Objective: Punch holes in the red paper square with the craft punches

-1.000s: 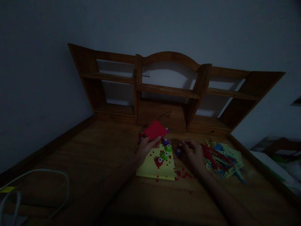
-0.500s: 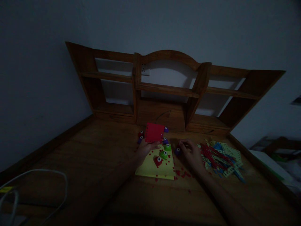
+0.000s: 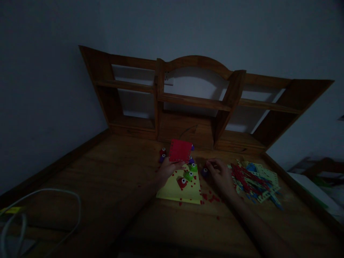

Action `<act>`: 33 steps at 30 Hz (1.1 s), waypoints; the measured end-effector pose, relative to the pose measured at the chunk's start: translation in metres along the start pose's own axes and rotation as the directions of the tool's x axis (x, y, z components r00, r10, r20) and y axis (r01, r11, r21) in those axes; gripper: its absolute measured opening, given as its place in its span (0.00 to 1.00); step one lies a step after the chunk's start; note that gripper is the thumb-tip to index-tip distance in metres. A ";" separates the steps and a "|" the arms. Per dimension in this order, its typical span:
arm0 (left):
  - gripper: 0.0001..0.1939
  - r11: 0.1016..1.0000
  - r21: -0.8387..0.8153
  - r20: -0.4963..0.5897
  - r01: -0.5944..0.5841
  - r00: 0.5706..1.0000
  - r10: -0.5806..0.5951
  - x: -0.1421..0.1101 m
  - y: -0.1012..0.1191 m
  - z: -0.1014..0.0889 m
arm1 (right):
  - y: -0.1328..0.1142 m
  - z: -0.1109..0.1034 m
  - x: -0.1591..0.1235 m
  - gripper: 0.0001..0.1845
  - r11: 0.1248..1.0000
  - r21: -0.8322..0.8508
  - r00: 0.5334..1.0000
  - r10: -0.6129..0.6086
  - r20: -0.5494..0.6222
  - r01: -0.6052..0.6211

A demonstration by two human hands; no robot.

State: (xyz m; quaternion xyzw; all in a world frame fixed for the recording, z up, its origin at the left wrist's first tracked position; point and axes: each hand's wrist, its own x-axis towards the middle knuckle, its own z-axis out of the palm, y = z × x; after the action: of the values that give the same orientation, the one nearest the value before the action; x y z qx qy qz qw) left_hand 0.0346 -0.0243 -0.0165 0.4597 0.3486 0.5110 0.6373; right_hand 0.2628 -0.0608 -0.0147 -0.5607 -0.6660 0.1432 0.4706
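In the dim head view my left hand [image 3: 167,170] grips the lower edge of a red card [image 3: 180,150] with small holes along its borders, held tilted up. My right hand [image 3: 221,175] is closed in a pinch; a small dark red bit seems to show at its fingertips, too dark to name. Just beside those fingertips sits a purple eye-topped craft punch [image 3: 205,172]. On a yellow sheet [image 3: 172,193] lie a red craft punch [image 3: 182,182], a green one [image 3: 189,175] and another green one [image 3: 193,167], among scattered red paper bits.
A heap of red, yellow and blue perforated strips [image 3: 255,181] lies to the right. More punches, one dark red [image 3: 162,152] and one purple [image 3: 162,158], stand left of the card. A wooden shelf [image 3: 199,102] backs the desk. A white cable [image 3: 53,190] loops at left.
The red card has tipped and shifted slightly right with my left hand. My right hand keeps its pinch beside the purple punch. The whole view has shifted a little.
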 end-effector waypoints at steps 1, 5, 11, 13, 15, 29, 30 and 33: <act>0.23 1.000 0.002 0.007 0.000 1.000 0.000 0.000 0.000 0.000 | 0.000 0.000 0.000 0.12 1.000 -0.008 1.000 -0.003 -0.006 0.003; 0.23 1.000 0.010 0.019 0.005 1.000 -0.005 0.001 -0.001 -0.001 | 0.001 0.001 0.000 0.11 1.000 -0.014 1.000 -0.003 0.000 0.003; 0.23 1.000 -0.006 0.035 -0.004 0.999 0.004 0.002 -0.002 -0.001 | 0.001 0.000 0.000 0.12 0.999 -0.034 1.000 -0.006 0.006 0.006; 0.22 1.000 -0.001 0.030 -0.004 1.000 0.004 0.002 -0.001 -0.001 | 0.001 0.000 0.000 0.12 1.000 -0.029 1.000 -0.003 0.001 0.003; 0.22 1.000 0.020 0.017 -0.005 1.000 0.005 0.001 0.001 0.000 | 0.001 0.000 0.000 0.12 1.000 -0.012 1.000 0.005 0.005 -0.005; 0.24 1.000 0.024 -0.066 -0.003 0.998 0.005 0.001 0.006 0.000 | -0.006 -0.011 0.002 0.15 1.000 -0.010 1.000 -0.016 -0.001 0.016; 0.24 1.000 0.020 -0.069 -0.002 0.998 0.003 0.001 0.007 0.000 | -0.005 -0.012 0.003 0.16 1.000 -0.020 1.000 -0.010 -0.009 0.010; 0.24 1.000 0.006 -0.065 -0.009 0.998 0.009 0.000 0.010 0.000 | 0.001 -0.013 0.004 0.17 0.998 -0.058 1.000 -0.016 -0.014 0.016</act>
State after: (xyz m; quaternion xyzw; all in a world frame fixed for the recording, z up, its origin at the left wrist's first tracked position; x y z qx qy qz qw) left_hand 0.0317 -0.0233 -0.0072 0.4464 0.3684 0.5275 0.6219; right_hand 0.2742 -0.0611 -0.0063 -0.5697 -0.6710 0.1162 0.4601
